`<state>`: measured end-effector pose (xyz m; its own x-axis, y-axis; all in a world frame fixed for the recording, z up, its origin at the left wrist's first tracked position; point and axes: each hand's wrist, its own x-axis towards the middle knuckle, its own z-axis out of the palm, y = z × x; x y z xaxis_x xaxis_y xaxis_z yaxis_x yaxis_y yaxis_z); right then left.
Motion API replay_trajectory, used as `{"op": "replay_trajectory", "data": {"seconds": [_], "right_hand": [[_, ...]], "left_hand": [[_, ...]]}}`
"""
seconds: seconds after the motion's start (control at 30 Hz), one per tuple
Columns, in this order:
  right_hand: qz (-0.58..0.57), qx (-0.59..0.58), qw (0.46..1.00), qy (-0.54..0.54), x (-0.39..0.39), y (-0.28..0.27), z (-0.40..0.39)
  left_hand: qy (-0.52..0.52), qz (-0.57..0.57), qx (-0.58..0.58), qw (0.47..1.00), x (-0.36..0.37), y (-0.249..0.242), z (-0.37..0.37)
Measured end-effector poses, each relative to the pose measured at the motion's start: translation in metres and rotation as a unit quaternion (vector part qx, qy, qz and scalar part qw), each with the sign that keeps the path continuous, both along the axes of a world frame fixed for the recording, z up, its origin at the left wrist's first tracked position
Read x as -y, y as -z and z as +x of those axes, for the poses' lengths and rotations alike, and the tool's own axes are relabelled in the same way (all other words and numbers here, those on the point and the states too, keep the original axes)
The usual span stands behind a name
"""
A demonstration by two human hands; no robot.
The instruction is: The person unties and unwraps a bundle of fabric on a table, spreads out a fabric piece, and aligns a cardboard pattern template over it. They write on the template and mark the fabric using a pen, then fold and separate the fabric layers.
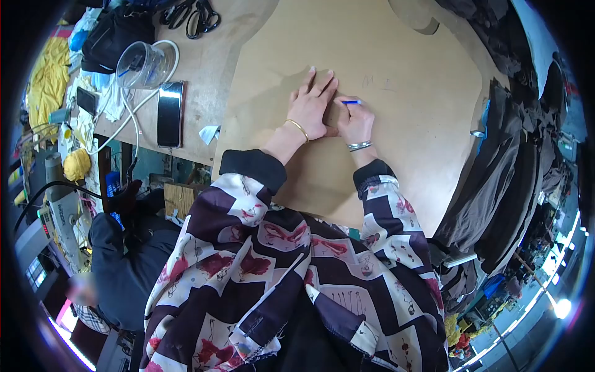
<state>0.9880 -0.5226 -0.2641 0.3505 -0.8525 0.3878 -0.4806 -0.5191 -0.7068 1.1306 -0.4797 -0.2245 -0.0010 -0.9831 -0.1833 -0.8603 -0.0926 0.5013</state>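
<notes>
A large brown paper or card sheet (409,149) with curved cut edges covers much of the table. My left hand (310,108) lies on it with fingers spread and a gold bangle at the wrist. Just to its right, my right hand (355,124), with a silver bangle, is closed around a blue pen (351,102) over the sheet. Faint pencil-like marks (377,82) show on the sheet, up and to the right of my right hand. What lies under my left palm is hidden.
A phone (170,115), a clear plastic cup (141,65), a white cable (132,116) and black scissors (197,18) are on the table at left. Dark fabric (496,167) hangs along the right edge. A person in dark clothes (130,266) is at lower left near a sewing machine (62,217).
</notes>
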Motion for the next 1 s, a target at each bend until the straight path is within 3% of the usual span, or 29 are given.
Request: {"op": "replay_trajectory", "data": {"seconds": [0.1, 0.17, 0.27, 0.5, 0.7, 0.77, 0.87, 1.0], "right_hand": [[0.012, -0.027, 1.0, 0.007, 0.003, -0.005, 0.002], [0.073, 0.031, 0.997, 0.025, 0.0, -0.012, 0.002], [0.117, -0.005, 0.993, -0.016, -0.016, -0.021, -0.008], [0.102, 0.025, 0.994, -0.023, -0.027, -0.016, -0.009], [0.016, -0.01, 0.999, -0.044, -0.025, -0.005, -0.01], [0.107, -0.041, 0.993, -0.01, -0.026, -0.011, -0.007], [0.137, 0.053, 0.989, 0.016, -0.017, -0.023, 0.006], [0.118, 0.039, 0.992, 0.001, -0.006, -0.013, 0.022]], "left_hand": [[0.012, 0.014, -0.019, 1.0, 0.004, -0.004, 0.007], [0.048, 0.055, -0.005, 0.997, 0.006, -0.007, 0.014], [0.054, 0.067, -0.007, 0.996, 0.006, -0.015, 0.016], [0.049, 0.055, -0.01, 0.997, 0.004, -0.007, 0.015], [0.069, 0.043, -0.068, 0.994, 0.005, 0.001, 0.033], [0.039, 0.003, 0.011, 0.999, 0.002, 0.004, 0.047], [0.032, 0.012, 0.036, 0.999, 0.0, -0.008, 0.046], [0.025, 0.022, 0.044, 0.999, 0.001, -0.013, 0.043]]}}
